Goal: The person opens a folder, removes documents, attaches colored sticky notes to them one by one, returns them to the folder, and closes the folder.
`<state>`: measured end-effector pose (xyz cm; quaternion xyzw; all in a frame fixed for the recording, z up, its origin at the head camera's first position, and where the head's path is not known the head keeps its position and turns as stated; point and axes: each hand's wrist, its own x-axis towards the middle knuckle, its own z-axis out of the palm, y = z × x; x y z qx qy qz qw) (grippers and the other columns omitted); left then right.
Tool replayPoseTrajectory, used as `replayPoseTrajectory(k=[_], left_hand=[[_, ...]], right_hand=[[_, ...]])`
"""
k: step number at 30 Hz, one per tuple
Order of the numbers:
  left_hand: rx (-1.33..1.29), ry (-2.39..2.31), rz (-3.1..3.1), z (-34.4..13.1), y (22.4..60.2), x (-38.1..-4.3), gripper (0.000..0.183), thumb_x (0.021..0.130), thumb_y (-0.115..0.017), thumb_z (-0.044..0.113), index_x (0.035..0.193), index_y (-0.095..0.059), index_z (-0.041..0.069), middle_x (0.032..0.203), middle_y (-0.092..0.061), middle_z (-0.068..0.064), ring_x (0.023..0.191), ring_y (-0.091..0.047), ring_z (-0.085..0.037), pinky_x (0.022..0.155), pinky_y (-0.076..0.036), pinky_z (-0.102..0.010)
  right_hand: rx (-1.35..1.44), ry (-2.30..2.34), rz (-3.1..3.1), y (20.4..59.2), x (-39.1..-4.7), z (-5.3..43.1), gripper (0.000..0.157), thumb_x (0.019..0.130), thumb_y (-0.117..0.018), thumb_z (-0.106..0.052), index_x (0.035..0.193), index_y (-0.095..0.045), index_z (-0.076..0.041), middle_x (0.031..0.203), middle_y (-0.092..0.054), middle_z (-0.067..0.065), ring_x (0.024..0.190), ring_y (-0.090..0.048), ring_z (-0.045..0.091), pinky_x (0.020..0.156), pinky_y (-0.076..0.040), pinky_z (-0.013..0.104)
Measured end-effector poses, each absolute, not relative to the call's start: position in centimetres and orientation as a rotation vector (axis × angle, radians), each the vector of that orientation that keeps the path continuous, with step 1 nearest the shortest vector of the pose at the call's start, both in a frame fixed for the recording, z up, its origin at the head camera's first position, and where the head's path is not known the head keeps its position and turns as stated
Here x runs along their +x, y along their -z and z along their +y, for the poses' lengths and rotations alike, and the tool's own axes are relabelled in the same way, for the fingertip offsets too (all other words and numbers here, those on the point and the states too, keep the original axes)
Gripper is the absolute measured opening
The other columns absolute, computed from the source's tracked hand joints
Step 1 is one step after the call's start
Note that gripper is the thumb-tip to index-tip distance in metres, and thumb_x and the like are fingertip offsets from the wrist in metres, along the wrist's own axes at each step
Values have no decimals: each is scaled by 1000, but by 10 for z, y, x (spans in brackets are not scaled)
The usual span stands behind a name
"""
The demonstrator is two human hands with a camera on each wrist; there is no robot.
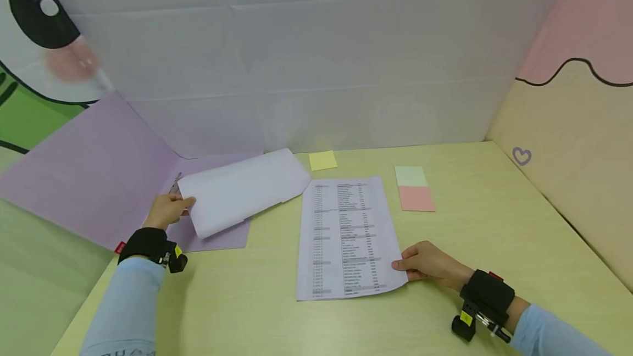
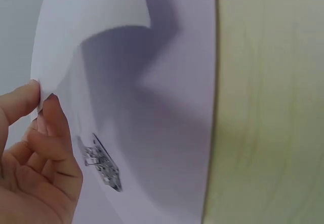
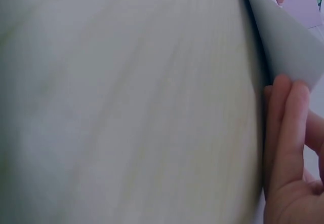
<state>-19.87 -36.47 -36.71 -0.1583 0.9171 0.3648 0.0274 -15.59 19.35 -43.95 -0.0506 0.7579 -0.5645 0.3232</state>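
Left grip: left hand (image 1: 165, 212) pinches the blank paper (image 1: 247, 188) at its left edge, thumb against fingertip; other fingers loosely bent below; sheet count not readable.
Blank paper: runs rightward from the left grip, lying over the folder (image 1: 99, 174) and past its right side; raised edge casts shadow on the lilac panel; the edge hold probably serves to lift it clear of the metal.
Clip (image 2: 104, 165): metal, on the folder, just beside the left fingers; whether any paper sits in it, cannot tell.
Folder: spread open around the left grip; one cover slants up to its left, presumably propped by the side wall (image 1: 29, 246), leaving the inside accessible.
Right grip: right hand (image 1: 435, 263) pinches the printed sheet (image 1: 351, 235) near its lower right corner; fingers underneath; corner slightly raised, likely because a flat edge is hard to grasp.
Printed sheet: extends left and away from the right grip, text up, on the table (image 1: 237, 312).
Arm pose: left reaches forward; right comes in from the right, pointing left; hands well apart.
Notes: green (image 1: 410, 176) and pink (image 1: 417, 198) lie beyond the right grip; yellow (image 1: 323, 160) farther, beyond the printed sheet.
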Motion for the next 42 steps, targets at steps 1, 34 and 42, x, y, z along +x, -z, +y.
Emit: replayPoseTrajectory(k=[1, 34, 42], left_hand=[[-505, -1107, 2820, -369, 373, -200, 34, 91, -53, 33, 74, -55, 4, 69, -58, 4, 67, -58, -13, 56, -41, -27], [846, -182, 2579, -113, 416, -160, 101, 64, -77, 50, 144, -29, 12, 152, -12, -17, 140, -13, -30, 111, -22, -41], [816, -199, 2575, -113, 419, -161, 101, 63, -78, 49, 144, -30, 14, 153, -10, -15, 141, -11, -28, 111, -23, -39]], right_hand=[[-131, 1476, 1994, 440, -156, 194, 25, 82, -67, -18, 90, -65, 6, 85, -70, 8, 66, -64, 10, 56, -49, 19], [-68, 1480, 2030, 440, -154, 193, 28, 82, -67, -21, 91, -64, 5, 85, -70, 6, 66, -63, 10, 57, -49, 21], [-92, 1414, 2068, 431, -166, 201, 29, 87, -62, -23, 92, -65, 6, 80, -69, 8, 63, -64, 10, 57, -51, 21]])
